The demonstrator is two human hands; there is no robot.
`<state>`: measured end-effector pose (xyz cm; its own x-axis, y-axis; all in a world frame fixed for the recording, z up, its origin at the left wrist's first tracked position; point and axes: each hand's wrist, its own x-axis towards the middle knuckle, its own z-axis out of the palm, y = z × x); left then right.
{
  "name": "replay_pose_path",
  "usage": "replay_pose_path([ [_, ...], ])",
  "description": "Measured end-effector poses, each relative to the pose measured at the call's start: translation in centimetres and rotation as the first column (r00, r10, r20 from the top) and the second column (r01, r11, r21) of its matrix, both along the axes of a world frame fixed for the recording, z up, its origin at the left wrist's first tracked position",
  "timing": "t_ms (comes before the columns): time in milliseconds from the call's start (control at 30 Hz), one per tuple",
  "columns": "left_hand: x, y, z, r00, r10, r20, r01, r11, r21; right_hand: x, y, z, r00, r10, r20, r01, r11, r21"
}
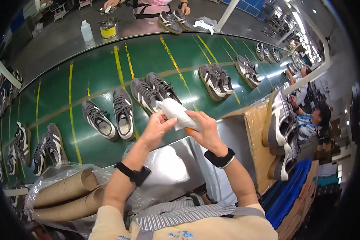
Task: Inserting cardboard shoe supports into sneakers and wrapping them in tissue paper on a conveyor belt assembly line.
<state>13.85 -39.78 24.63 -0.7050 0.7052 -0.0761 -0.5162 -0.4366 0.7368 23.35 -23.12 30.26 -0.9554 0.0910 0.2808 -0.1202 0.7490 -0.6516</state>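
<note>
Between my two hands is a smooth, rounded wad of white paper (175, 112), tapered at its far left end. My left hand (157, 130) pinches its near left side with thumb and fingers. My right hand (206, 131) is closed round its right end, with an orange covering on one finger. Just beyond the wad stands a pair of grey sneakers (145, 94) with white stripes, partly hidden by it. Left of that pair, another grey sneaker (123, 113) and its mate (99, 120) rest on the green conveyor belt (96, 86).
More sneaker pairs (217, 80) line the belt. Cardboard tubes (66, 190) in clear plastic lie at lower left. A cardboard panel (257, 140) with sneakers (279, 120) stands right. Across the belt are a bottle (86, 31), a can (108, 29) and a person's hand (185, 9).
</note>
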Motion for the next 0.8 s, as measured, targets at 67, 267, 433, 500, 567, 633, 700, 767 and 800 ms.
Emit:
replay_pose_path([
  [67,-4.3,0.4,-1.8,0.995,-0.05,-0.086,0.032,0.98,-0.196,-0.3,2.8,-1.2,0.997,-0.078,0.013,0.076,0.993,0.093],
  [267,-11.2,7.6,-8.9,0.214,-0.346,-0.914,-0.823,0.441,-0.359,-5.0,6.3,-3.5,0.945,-0.19,0.265,0.072,0.914,0.399],
  [433,-15.6,8.1,-9.2,0.268,-0.477,-0.837,-0.702,0.499,-0.509,-11.6,6.8,-6.3,0.937,-0.089,0.337,-0.067,0.902,0.427],
  [500,-16.4,8.1,-9.4,0.147,-0.55,-0.822,-0.645,0.577,-0.501,-14.8,5.9,-8.0,0.938,-0.052,0.343,-0.124,0.874,0.471],
  [567,-16.8,8.8,-9.7,0.031,-0.534,-0.845,-0.635,0.642,-0.429,-18.2,4.9,-11.6,0.95,-0.094,0.298,-0.096,0.82,0.565],
  [633,-16.9,8.9,-10.2,0.03,-0.56,-0.828,-0.62,0.64,-0.455,-18.2,4.7,-13.4,0.924,-0.104,0.367,-0.139,0.806,0.576],
  [700,-17.1,6.7,-11.1,-0.034,-0.567,-0.823,-0.653,0.636,-0.412,-16.5,3.8,-10.2,0.923,0.042,0.382,-0.197,0.906,0.375],
  [767,-17.5,7.3,-10.7,-0.048,-0.561,-0.826,-0.662,0.638,-0.395,-16.3,5.4,-11.7,0.916,0.1,0.388,-0.253,0.895,0.368],
  [800,-17.2,8.2,-10.5,-0.06,-0.566,-0.822,-0.658,0.642,-0.394,-16.5,6.0,-13.0,0.947,0.066,0.315,-0.21,0.869,0.448],
])
